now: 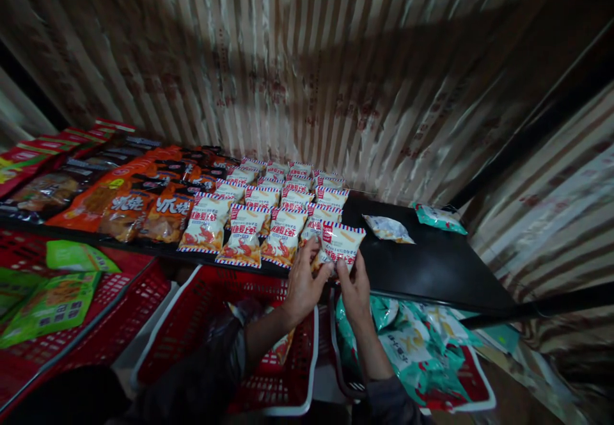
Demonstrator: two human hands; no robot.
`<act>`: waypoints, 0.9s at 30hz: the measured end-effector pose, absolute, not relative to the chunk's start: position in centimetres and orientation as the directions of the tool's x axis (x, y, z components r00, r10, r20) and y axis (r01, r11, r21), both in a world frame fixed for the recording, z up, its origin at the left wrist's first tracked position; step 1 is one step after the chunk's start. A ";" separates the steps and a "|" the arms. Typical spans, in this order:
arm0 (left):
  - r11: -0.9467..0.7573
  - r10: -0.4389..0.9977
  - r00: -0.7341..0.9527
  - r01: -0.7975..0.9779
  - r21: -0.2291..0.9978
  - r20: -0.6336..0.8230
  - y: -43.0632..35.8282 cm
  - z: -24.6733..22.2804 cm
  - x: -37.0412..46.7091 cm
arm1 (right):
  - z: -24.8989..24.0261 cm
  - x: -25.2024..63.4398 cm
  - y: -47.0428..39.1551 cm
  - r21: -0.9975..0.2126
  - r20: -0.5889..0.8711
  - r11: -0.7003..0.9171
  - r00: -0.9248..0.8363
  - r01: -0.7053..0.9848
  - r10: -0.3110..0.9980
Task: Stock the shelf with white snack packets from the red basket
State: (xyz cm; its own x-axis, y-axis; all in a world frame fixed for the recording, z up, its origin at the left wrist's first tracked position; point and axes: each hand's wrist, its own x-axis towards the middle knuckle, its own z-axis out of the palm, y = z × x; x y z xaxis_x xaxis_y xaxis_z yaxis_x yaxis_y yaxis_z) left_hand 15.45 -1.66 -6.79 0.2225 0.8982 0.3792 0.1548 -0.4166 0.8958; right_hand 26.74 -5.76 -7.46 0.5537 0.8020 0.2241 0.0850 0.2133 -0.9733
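Observation:
A white snack bag (341, 238) with a striped blue-and-red top edge and red lettering is between my hands at the shelf's front edge. My left hand (304, 281) is closed on its lower left side, thumb toward the bag, fingers close to the neighbouring bag. On the lower right side, my right hand (355, 289) grips it with the thumb in front. Matching snack bags (244, 230) lie in rows just left of it, leaning back over one another on the black shelf (422, 271).
Orange-and-black food packs (165, 210) and red packs (52, 150) fill the shelf's left. A white-and-blue bag (388, 228) and a teal bag (440, 218) lie on the right. Below stand red baskets (314, 374), one with teal bags (407, 348), another with green packs (57, 303). Striped sheeting (288, 79) hangs behind.

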 end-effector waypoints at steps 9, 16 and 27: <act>-0.156 0.918 0.346 -0.135 0.978 0.194 -1.0 -5.2 16.1 | -6.4 28.2 -6.4 -0.947 0.086 0.188 0.357 -0.261 0.930; -0.081 0.918 0.371 -0.170 0.982 0.140 -1.2 -4.1 16.3 | -6.5 28.0 -6.4 -0.946 0.068 0.176 0.366 -0.272 0.928; -0.012 0.944 0.324 -0.157 0.988 0.063 -1.4 -4.9 17.5 | -6.3 28.7 -6.8 -0.973 0.043 0.138 0.442 -0.184 0.896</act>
